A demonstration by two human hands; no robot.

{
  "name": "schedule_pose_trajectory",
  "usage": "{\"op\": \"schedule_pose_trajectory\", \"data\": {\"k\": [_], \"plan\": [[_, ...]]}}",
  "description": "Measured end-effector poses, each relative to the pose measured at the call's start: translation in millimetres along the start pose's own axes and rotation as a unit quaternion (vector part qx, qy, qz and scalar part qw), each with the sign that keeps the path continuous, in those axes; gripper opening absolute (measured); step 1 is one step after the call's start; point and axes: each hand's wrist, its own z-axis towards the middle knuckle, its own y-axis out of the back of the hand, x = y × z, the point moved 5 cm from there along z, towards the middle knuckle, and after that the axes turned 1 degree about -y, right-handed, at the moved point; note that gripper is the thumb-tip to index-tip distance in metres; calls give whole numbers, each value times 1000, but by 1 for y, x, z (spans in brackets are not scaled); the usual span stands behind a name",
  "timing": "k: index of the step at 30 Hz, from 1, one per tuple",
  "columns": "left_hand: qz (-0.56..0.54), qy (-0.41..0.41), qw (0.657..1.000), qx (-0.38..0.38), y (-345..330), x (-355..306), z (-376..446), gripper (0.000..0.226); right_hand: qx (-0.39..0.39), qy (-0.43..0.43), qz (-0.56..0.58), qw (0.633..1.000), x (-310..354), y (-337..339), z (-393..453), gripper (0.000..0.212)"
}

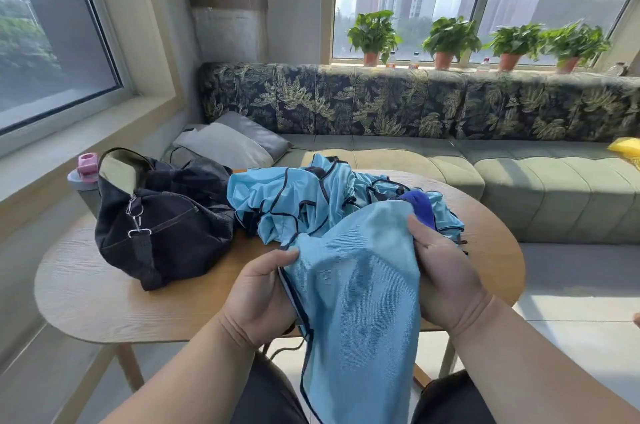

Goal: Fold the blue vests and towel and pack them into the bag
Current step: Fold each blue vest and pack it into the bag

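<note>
Left hand [261, 299] low at centre, fingers curled round the left edge of a light blue vest [356, 302], thumb on top near the dark piping. Right hand [441, 271] opposite, thumb pressed into the cloth, fingers hidden behind it, so apparently gripping the vest's right edge. Vest stretched between both hands, held above the near rim of the table [104, 292], lower part hanging down past the knees.

Behind the hands, a crumpled heap of more vests [294, 198], light blue with dark trim, lying on the table's middle. Darker blue cloth [420, 203] peeping out at the heap's right side, just above the right thumb; possibly the towel, too little showing to be sure.

Black bag [162, 226] on the table's left half, slumped, touching the heap's left edge, strap clips hanging at its front. Bottle [85, 177] with a pink cap just behind the bag's left end.

Beyond the table, a green sofa [519, 177] with a leaf-print back, grey cushions [235, 143] in its corner, a yellow item [628, 146] at far right. Potted plants [450, 39] lined along the windowsill above.
</note>
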Motion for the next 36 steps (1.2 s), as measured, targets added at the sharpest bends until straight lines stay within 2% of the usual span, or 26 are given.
{"op": "schedule_pose_trajectory", "data": {"k": [2,5,8,9,11,13,15,17,19,23,25,27,30,36], "plan": [[20,-4,1000,-24,3,-7,-2,50,-13,7,2,1000,2,4,2,56],[18,0,998,-65,7,-10,-4,41,-22,17,-7,1000,6,4,3,51],[34,20,996,-81,4,-9,-4,44,-19,-41,-61,997,-11,10,2,75],[45,31,995,-84,3,-8,-5,47,-15,-61,-78,995,-17,11,0,71],[66,48,993,-89,0,-6,-5,45,-9,-74,-136,988,-23,10,-3,49],[76,50,991,-95,1,-8,-4,43,-3,-48,-163,986,-16,10,-3,43],[76,43,991,-105,3,-13,-4,43,14,13,-129,991,0,13,0,44],[78,26,991,-102,5,-18,-5,43,26,51,-82,995,13,14,1,57],[85,19,990,-110,6,-20,-4,41,23,40,-53,998,13,16,0,67],[118,61,980,-149,8,-11,-7,41,19,8,-45,999,0,14,-6,34],[128,87,975,-159,10,-5,-9,38,3,24,-48,999,1,16,-6,28],[142,89,971,-172,10,-3,-9,36,-21,38,-62,997,5,19,-6,34],[172,57,962,-203,7,-8,-10,33,-56,38,-77,995,5,25,-6,50],[223,-63,929,-287,-3,-21,-8,17,-103,50,-133,985,10,36,0,38]]}}
